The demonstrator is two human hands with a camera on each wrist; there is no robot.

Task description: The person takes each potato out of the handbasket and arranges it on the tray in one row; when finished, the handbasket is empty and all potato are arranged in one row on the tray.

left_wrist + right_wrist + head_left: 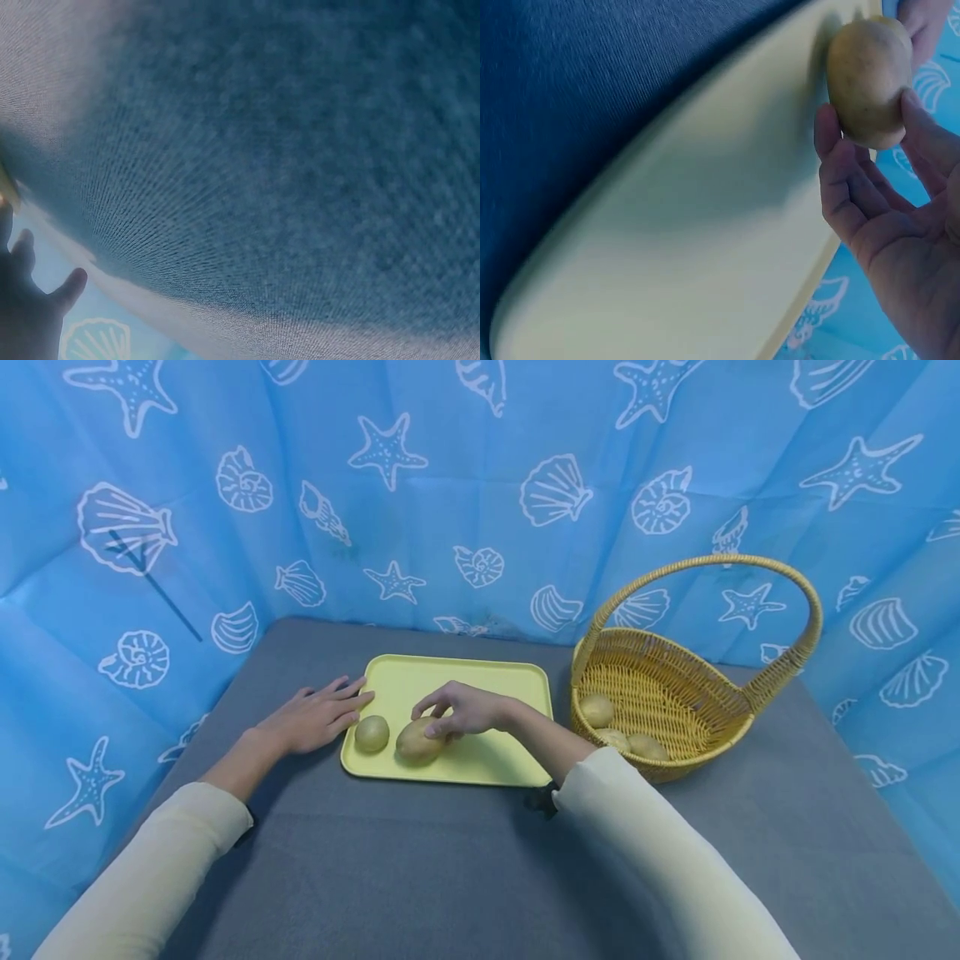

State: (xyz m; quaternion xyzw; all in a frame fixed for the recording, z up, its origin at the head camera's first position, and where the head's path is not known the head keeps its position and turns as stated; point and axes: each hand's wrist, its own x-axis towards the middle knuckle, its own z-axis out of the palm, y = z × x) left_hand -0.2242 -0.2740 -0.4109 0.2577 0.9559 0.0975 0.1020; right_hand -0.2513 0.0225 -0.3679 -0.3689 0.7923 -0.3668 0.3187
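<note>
Right hand (pixel 465 710) pinches a potato (pixel 418 740) on the tray (pixel 480 681), while the left hand (pixel 315 718) lies flat, fingers spread, steadying its edge.

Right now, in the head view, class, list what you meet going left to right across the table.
Left hand → small potato → larger potato under the right hand → wicker basket holding more potatoes.
</note>
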